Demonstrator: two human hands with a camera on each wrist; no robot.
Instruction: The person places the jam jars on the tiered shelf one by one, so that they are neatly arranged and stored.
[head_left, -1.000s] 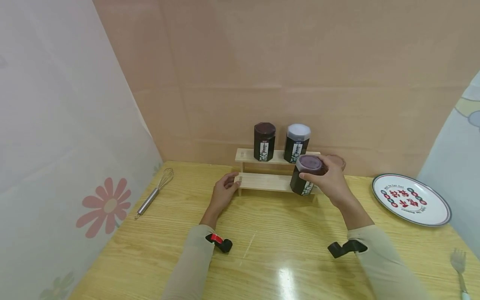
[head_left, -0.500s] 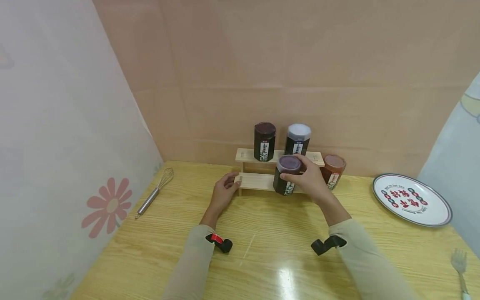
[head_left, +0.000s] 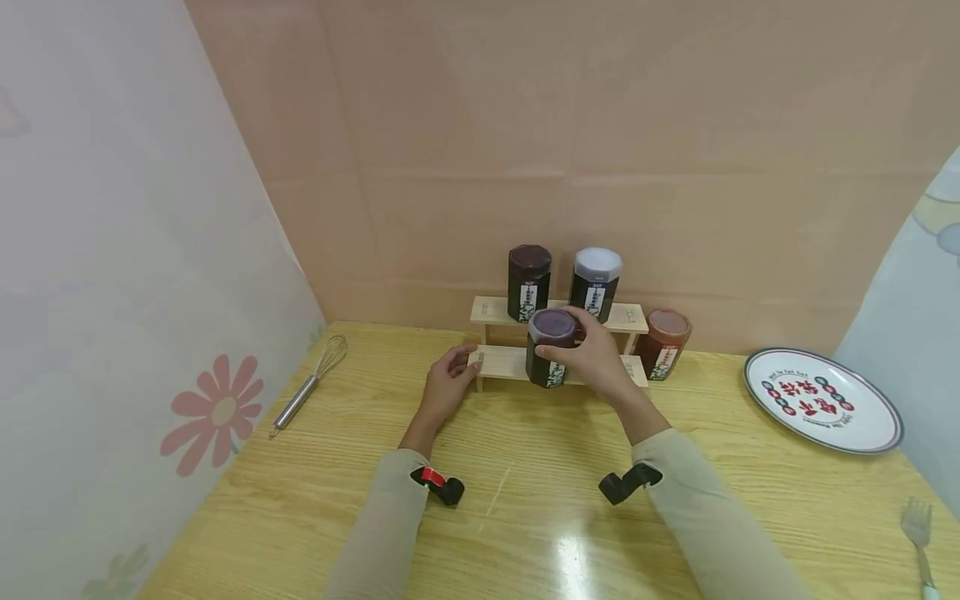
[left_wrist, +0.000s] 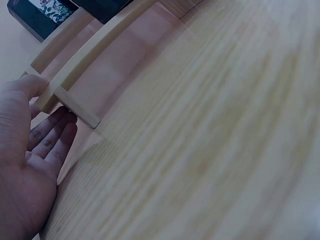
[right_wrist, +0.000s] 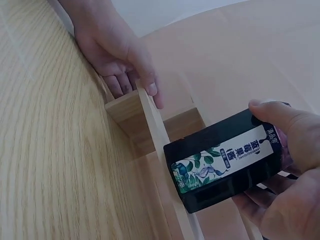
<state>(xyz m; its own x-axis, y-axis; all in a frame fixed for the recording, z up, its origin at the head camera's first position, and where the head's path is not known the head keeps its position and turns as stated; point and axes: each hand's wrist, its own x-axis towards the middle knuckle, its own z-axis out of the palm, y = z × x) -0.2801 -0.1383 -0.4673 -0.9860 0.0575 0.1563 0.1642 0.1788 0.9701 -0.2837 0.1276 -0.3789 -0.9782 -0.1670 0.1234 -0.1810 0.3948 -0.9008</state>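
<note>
A small two-tier wooden shelf stands against the back wall. At its left end my left hand grips the lower board, thumb on top and fingers curled beneath, as the left wrist view shows. My right hand holds a dark, many-sided jar with a purple lid by its upper part, thumb on one side and fingers on the other. The jar's base is right at the lower board, near the middle. On the upper board sit a dark-lidded jar and a white-lidded jar.
A reddish-brown jar stands on the table just right of the shelf. Farther right lie a white plate with red lettering and a fork. A whisk lies on the left, near the patterned side wall.
My right hand has moved left along the lower board with the purple-lidded jar, uncovering the reddish-brown jar. My left hand has stayed at the shelf's left end.
</note>
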